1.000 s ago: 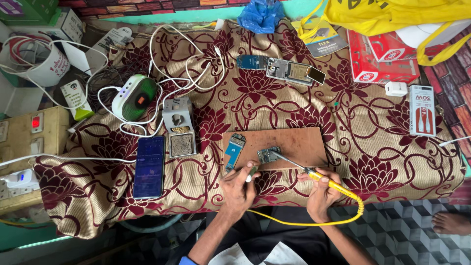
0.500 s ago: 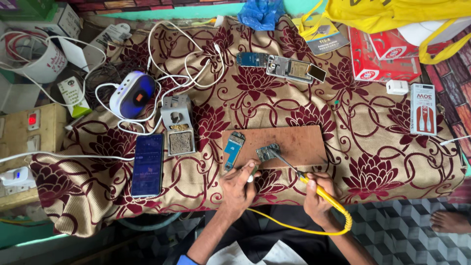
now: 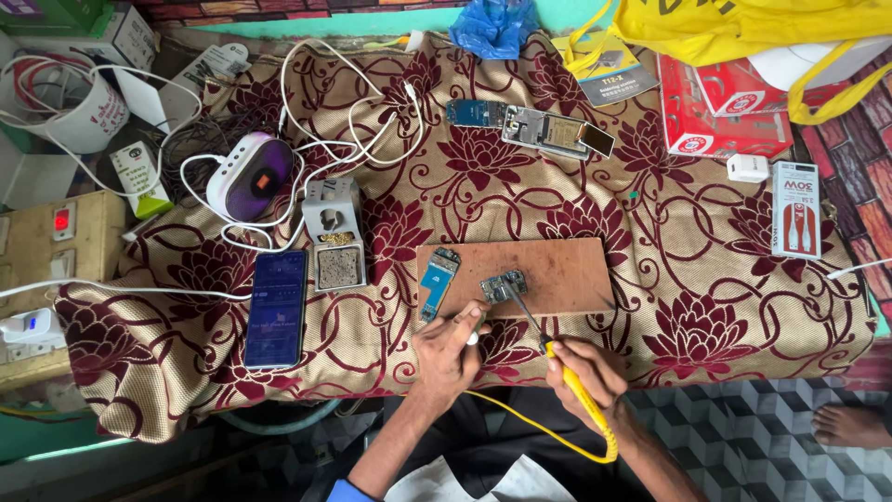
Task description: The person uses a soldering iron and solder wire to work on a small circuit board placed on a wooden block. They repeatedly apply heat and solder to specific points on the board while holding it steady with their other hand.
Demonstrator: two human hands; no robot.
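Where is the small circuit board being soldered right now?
The small circuit board lies on the wooden board, centre of the head view, right of the blue module.

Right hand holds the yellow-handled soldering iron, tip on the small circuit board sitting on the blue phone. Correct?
Not quite. In the head view the right hand holds the soldering iron with its tip at the small circuit board, but that board sits on the wooden board, not the phone.

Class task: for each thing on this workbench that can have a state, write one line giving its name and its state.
Soldering iron: gripped in right hand, tip on small circuit board.
Left hand: pinching a thin white piece.
Smartphone: screen lit, lying flat.
Wall switch: red light on.
Opened phone: back cover off.
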